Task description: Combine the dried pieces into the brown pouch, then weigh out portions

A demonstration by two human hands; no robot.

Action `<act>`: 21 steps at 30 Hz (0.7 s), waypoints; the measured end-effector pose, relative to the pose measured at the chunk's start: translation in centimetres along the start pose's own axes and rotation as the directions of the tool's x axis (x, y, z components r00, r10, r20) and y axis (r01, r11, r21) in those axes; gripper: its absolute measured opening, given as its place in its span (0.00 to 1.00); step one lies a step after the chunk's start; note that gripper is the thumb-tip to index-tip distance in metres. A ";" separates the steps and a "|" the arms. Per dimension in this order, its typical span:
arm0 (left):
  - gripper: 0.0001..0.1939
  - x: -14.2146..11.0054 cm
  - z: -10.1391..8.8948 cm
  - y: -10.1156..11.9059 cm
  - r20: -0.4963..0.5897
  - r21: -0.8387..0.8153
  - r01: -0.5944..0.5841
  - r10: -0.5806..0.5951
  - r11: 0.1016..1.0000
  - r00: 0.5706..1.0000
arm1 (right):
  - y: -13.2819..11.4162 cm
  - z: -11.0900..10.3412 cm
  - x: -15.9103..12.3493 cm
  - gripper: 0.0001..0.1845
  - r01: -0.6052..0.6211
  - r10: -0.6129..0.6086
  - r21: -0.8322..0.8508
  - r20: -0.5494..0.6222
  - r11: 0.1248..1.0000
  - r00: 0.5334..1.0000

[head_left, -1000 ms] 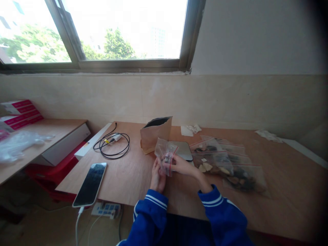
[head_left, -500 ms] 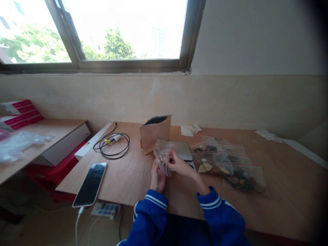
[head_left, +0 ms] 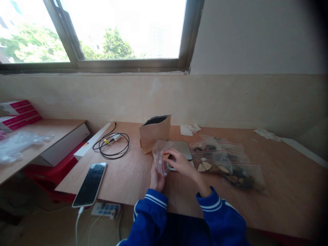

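My left hand [head_left: 157, 179] is closed around a clear zip bag [head_left: 158, 149] with a red seal line, its fingers partly hidden behind the plastic. At the bag's mouth, my right hand [head_left: 180, 162] pinches a small brown dried piece [head_left: 167, 156]. Directly behind the hands is a flat kitchen scale [head_left: 183, 147] with a silver top, partly covered by the right hand. A brown kraft paper bag [head_left: 154, 135] stands upright with its top open, just beyond the clear bag.
Several zip bags of dried pieces [head_left: 216, 168] overlap on the right of the table [head_left: 123, 177]. A coiled black cable [head_left: 128, 147] and a phone [head_left: 90, 184] on a white charging cord lie left. Crumpled paper [head_left: 193, 128] rests at the back.
My right hand has drawn back slightly from the clear bag, and a brown piece now shows between its fingers. The left hand still holds the bag in nearly the same place.
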State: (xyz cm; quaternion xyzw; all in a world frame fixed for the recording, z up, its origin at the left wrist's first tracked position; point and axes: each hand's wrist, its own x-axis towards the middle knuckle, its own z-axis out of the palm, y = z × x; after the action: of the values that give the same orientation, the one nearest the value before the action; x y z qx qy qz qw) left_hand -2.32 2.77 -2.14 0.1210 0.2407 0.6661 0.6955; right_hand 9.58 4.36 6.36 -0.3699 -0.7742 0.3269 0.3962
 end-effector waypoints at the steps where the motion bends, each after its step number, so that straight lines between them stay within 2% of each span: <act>1: 0.12 0.0 0.1 0.0 -0.004 0.000 -0.024 0.024 1.000 1.000 | -0.4 -0.6 0.5 0.10 0.032 -0.032 -0.003 -0.060 0.999 0.998; 3: 0.13 0.0 0.3 0.0 -0.011 -0.004 -0.066 0.066 0.998 0.998 | -1.5 -2.0 2.0 0.12 0.118 -0.122 -0.032 -0.252 0.992 0.960; 5: 0.15 -0.1 0.5 0.1 -0.025 0.000 -0.073 0.073 0.997 0.997 | -2.6 -3.2 4.1 0.14 0.198 -0.217 -0.091 -0.489 0.976 0.845; 7: 0.15 -0.2 0.7 0.2 -0.060 0.019 -0.050 0.051 0.999 0.997 | -3.4 -4.0 6.6 0.15 0.255 -0.294 -0.150 -0.591 0.955 0.751; 8: 0.14 -0.2 0.9 0.2 -0.077 0.028 -0.034 0.037 0.999 0.996 | -3.6 -4.1 7.9 0.15 0.281 -0.331 -0.179 -0.589 0.943 0.737; 11: 0.13 -0.3 1.3 0.3 -0.087 0.033 0.006 -0.003 0.999 0.996 | -3.3 -3.7 11.5 0.15 0.345 -0.432 -0.262 -0.480 0.901 0.763; 14: 0.14 -0.1 1.5 0.3 -0.054 0.039 0.022 -0.020 0.999 0.998 | -2.4 -2.5 13.6 0.15 0.352 -0.447 -0.295 -0.379 0.888 0.810; 17: 0.15 0.1 1.2 0.2 -0.023 0.051 0.035 -0.033 0.998 0.999 | -1.8 -1.8 14.1 0.15 0.346 -0.439 -0.287 -0.388 0.893 0.810; 21: 0.16 0.2 0.7 0.0 0.006 0.031 0.039 -0.040 0.999 0.999 | -2.1 -2.3 13.2 0.13 0.378 -0.454 -0.257 -0.413 0.890 0.789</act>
State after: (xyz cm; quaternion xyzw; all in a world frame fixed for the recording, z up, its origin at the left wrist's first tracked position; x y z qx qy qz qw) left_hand -1.96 3.06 -1.52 0.1293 0.2511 0.6480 0.7073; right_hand 5.44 14.76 13.97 -0.2874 -0.7432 0.0701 0.6002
